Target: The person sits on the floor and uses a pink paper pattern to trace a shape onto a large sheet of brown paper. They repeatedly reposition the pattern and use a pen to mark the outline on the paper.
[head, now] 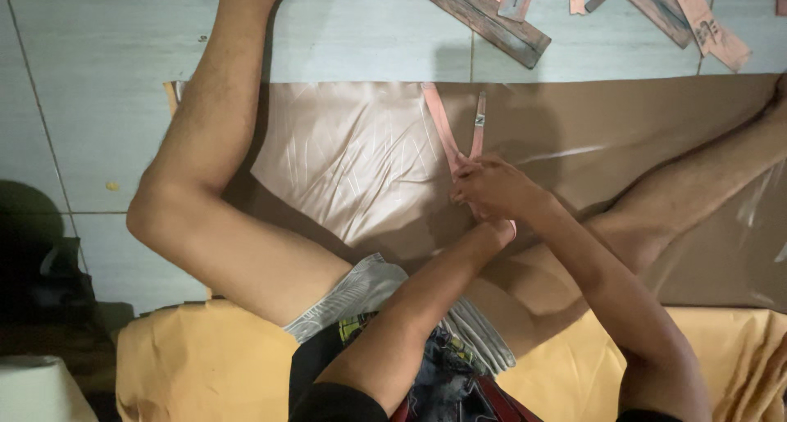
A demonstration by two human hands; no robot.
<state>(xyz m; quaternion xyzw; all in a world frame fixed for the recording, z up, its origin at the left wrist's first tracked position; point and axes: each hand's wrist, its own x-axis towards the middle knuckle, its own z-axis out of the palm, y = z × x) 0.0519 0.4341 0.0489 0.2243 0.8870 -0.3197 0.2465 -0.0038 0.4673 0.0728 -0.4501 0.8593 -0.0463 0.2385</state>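
Observation:
I sit on the floor with my legs spread around a glossy brown sheet (pixel 352 152) lying on the tiles. Two narrow pink strips (pixel 443 123) lie on the sheet in a V shape, meeting under my hands. My right hand (pixel 492 184) is closed over the point where they join, fingers pinched on the strips. My left hand (pixel 494 229) sits just below it, mostly hidden by the right hand, against a pink strip end (pixel 512 229). Its grip cannot be made out.
Grey wooden bars (pixel 484 16) and pink pattern pieces (pixel 713 29) lie on the pale tiles (pixel 98 70) at the top. My left leg (pixel 205 168) and right leg (pixel 697 184) rest across the sheet. An orange cloth (pixel 205 365) lies under me. A dark object (pixel 41 283) sits at the left.

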